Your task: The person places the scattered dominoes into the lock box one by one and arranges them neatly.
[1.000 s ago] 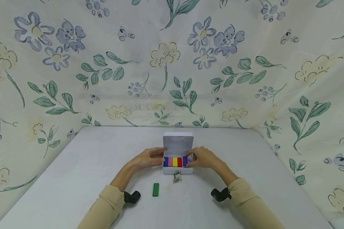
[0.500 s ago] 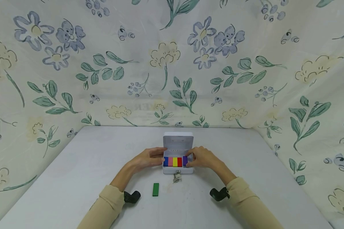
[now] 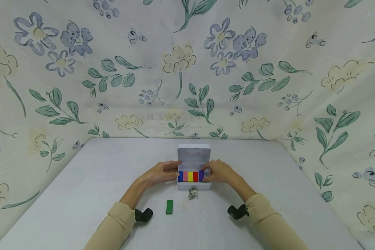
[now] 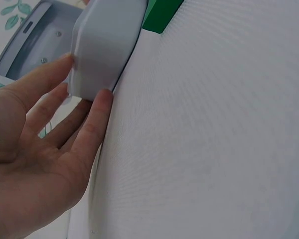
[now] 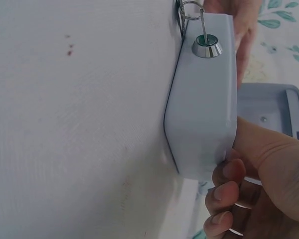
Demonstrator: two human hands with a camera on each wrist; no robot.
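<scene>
A small light-grey cash box [image 3: 182, 186] stands with its lid [image 3: 193, 155] raised. Inside lie blue [image 3: 181, 176], pink [image 3: 185, 176], yellow [image 3: 190, 176] and red [image 3: 195, 176] blocks side by side. A narrow gap separates them from a purple block [image 3: 201, 175]. My right hand [image 3: 220, 171] reaches over the right wall and pinches the purple block between thumb and index finger. In the right wrist view its other fingers [image 5: 225, 194] curl outside the box's corner. Fairly straight fingers of my left hand [image 3: 158, 172] touch the box's left end.
A green block [image 3: 169, 207] lies on the white table [image 3: 128, 152] in front of the box, to the left. Keys [image 3: 192, 193] hang from the lock on the front wall. Floral cloth [image 3: 156, 80] rises behind the table and along both sides.
My right wrist and forearm have shifted slightly to the left, while the fingers stay at the purple block. The left hand, the box and the other blocks look the same.
</scene>
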